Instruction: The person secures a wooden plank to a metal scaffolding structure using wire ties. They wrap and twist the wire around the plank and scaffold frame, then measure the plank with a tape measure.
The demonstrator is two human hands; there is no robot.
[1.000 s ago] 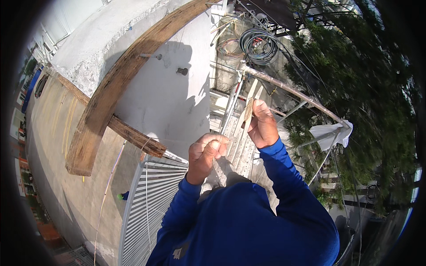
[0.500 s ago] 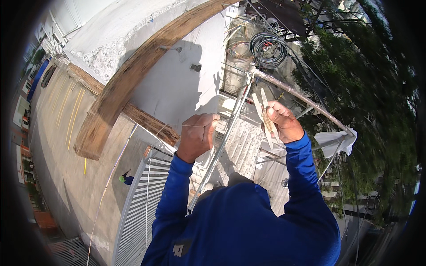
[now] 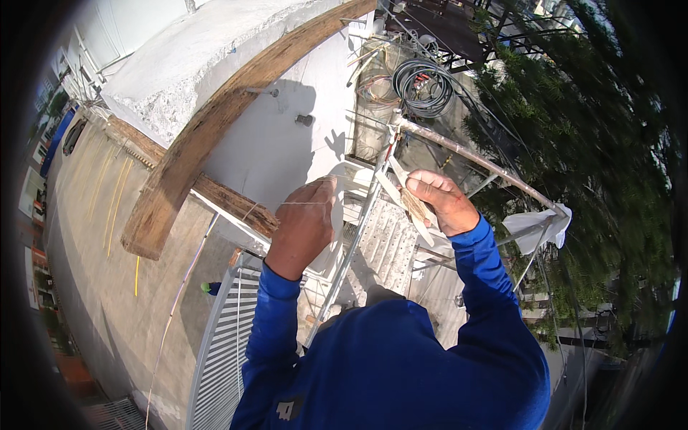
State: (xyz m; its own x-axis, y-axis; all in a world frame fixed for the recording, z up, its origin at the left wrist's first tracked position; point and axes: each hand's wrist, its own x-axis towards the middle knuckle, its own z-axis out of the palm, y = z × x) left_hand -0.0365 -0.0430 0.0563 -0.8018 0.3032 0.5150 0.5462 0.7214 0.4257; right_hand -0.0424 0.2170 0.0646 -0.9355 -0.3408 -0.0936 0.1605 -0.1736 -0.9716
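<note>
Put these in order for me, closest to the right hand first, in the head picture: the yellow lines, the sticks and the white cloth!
From the right hand:
1. sticks: held right in its fingers
2. white cloth: out to the right, a bit away
3. yellow lines: far left, down on the ground

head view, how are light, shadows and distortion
Head view: hard sun brightens the right hand, the left hand is darker, a spread-fingered shadow falls on the white wall; head view: the wooden beam looks bowed, likely fisheye distortion; head view: foliage at right looks smeared.
</note>
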